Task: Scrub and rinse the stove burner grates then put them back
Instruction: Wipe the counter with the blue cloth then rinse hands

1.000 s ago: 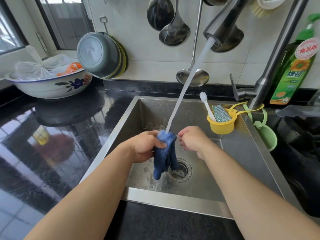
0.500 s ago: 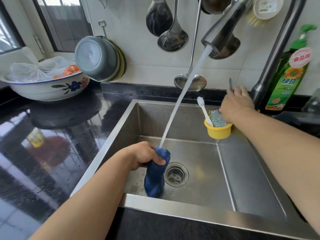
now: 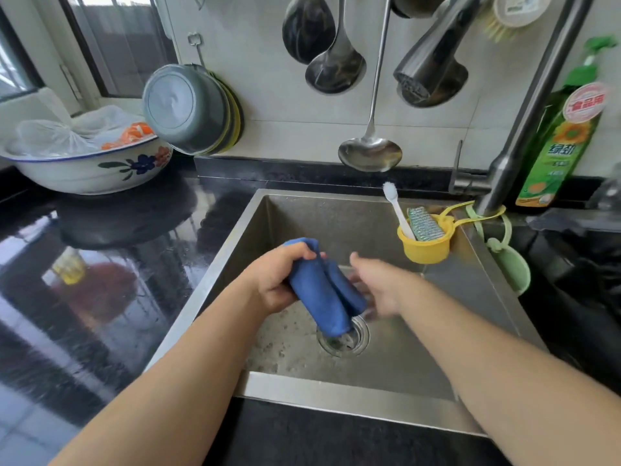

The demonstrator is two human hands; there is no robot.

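Hands meet above a square stainless steel sink [image 3: 497, 290] set in a glossy black countertop [image 3: 111, 274]. The left hand [image 3: 279, 284] grips a folded, wet blue cloth [image 3: 322, 290], its fingers curled over the top fold; the cloth hangs down with its lower end just above the round drain strainer [image 3: 346, 338]. The right hand [image 3: 378, 287] is blurred, right beside the cloth's right edge, fingers reaching toward it; whether they touch or pinch the cloth cannot be told. No stove burner grates show in this view.

A tall brushed steel faucet [image 3: 524, 109] rises at the sink's back right corner, and its spray head [image 3: 426, 68] points down and left over the basin, with no water coming from it. A small yellow plastic cup [image 3: 425, 245] hangs against the right wall of the sink, holding a white toothbrush [image 3: 396, 210] and a ribbed grey-green scouring pad [image 3: 425, 223]. A pale green silicone holder [image 3: 512, 267] hangs just to its right, looped round the faucet base. A green bottle of dish soap [image 3: 561, 142] with a sunflower label stands behind the faucet.

On the tiled wall hang several steel ladles [image 3: 369, 153], and grey metal basins [image 3: 191, 109] with yellow-green rims lean to the left. On the counter further left sits a white enamel bowl with a painted flower [image 3: 97, 166], filled with clear plastic bags [image 3: 64, 136].
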